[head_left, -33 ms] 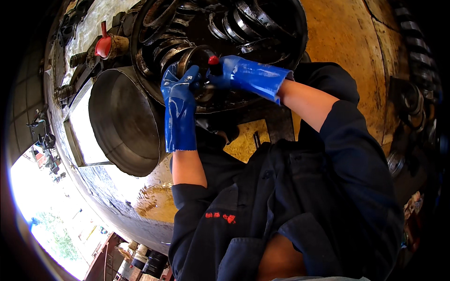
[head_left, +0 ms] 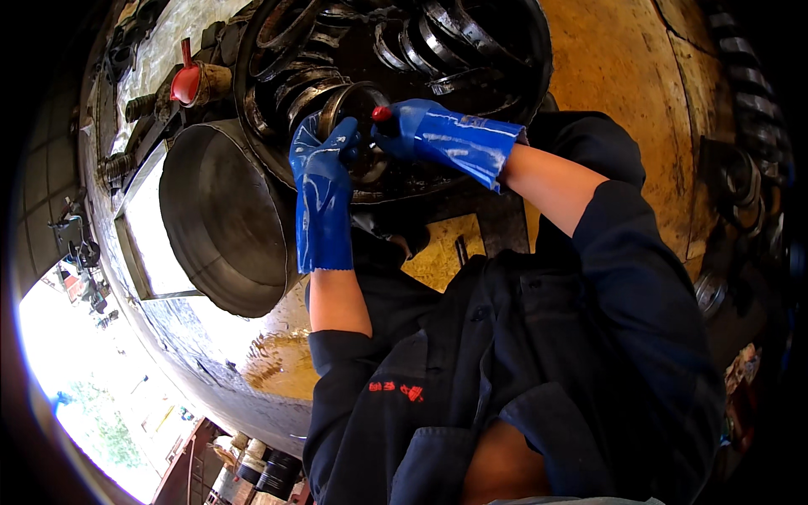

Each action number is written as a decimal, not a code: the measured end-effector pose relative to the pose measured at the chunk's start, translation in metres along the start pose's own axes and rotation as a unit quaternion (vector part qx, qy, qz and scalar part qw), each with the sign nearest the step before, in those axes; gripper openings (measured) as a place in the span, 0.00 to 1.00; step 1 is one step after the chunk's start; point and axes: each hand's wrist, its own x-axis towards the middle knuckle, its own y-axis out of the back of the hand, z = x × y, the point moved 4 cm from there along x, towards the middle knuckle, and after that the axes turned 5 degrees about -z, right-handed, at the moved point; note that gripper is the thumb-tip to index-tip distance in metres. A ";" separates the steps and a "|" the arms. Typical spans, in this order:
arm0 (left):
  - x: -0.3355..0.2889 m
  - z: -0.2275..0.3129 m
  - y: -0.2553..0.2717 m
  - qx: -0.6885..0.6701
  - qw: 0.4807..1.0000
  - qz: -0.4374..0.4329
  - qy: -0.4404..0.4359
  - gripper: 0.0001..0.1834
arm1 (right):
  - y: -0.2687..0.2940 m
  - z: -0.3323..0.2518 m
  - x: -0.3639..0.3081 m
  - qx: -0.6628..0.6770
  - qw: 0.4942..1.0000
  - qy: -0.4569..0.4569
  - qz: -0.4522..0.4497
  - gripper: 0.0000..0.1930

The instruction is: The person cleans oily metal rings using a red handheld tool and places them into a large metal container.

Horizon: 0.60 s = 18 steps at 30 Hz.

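Both my hands wear long blue rubber gloves and work over a wide round black pan [head_left: 547, 63]. My left hand [head_left: 324, 156] is closed on the near edge of a metal ring [head_left: 333, 103], which stands tilted in the pan. In my right hand [head_left: 412, 128] is a dark-handled tool [head_left: 382, 114] with a red end, close to the ring's right side. The tool's working end is hidden by my gloves and the dark pan, so its kind cannot be made out. More oily metal rings [head_left: 438, 42] lie in the pan, to the left and at the far right.
Left of the pan a large dark metal drum [head_left: 223, 219] lies open toward me. Beyond it stand a red scoop [head_left: 186, 82] and dark machine parts. A yellow-brown stained floor [head_left: 623, 76] stretches to the right, with ribbed dark parts [head_left: 753, 93] at its far edge.
My right hand and the red-ended tool have shifted slightly left and down, nearer my left glove. My left hand and the ring look the same.
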 end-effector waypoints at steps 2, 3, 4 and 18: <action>0.000 -0.001 0.000 0.002 1.000 0.001 0.009 0.16 | -0.003 0.001 0.002 -0.083 0.996 -0.003 0.042 0.18; -0.002 0.000 0.000 0.004 1.000 0.001 0.016 0.17 | -0.004 0.000 -0.005 -0.124 0.985 0.052 0.112 0.20; -0.004 0.001 0.000 0.006 1.000 0.002 0.023 0.17 | -0.006 -0.001 -0.002 -0.134 0.982 0.069 0.115 0.22; 0.003 -0.003 0.011 -0.005 1.000 -0.005 -0.001 0.17 | 0.003 0.016 0.014 0.035 0.977 0.057 0.203 0.18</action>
